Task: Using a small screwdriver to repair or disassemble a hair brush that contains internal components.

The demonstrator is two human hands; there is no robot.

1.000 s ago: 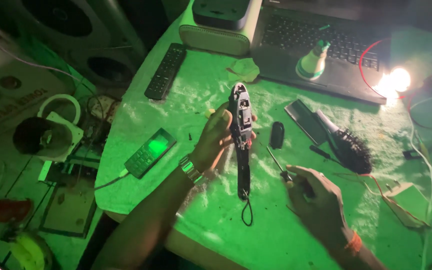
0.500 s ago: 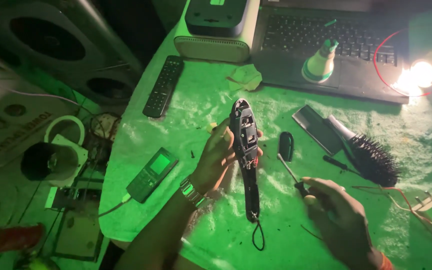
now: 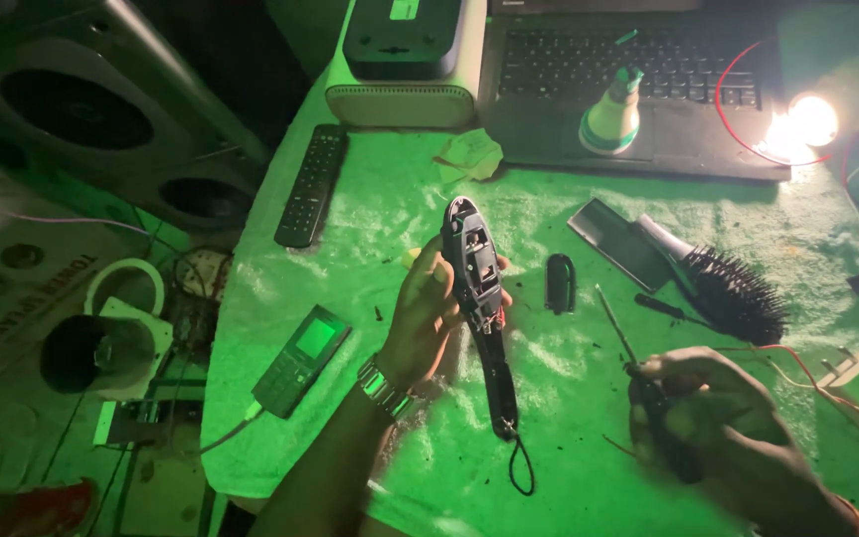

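Left grip (image 3: 429, 318) around opened, seemingly electric handle (image 3: 479, 298)

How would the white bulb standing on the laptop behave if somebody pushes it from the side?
The bulb stands upright on its wide dome with the narrow base on top, so it would probably tip easily. Its round shape suggests it would then roll across the laptop. It looks light and possibly fragile.

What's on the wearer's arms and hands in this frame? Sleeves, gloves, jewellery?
Both hands are bare, with no gloves. The left hand has a metal link watch at the wrist, and its forearm is uncovered with no sleeve in view. The right hand shows a thin orange-red band at the wrist, near the frame edge. No rings can be made out in the green light.
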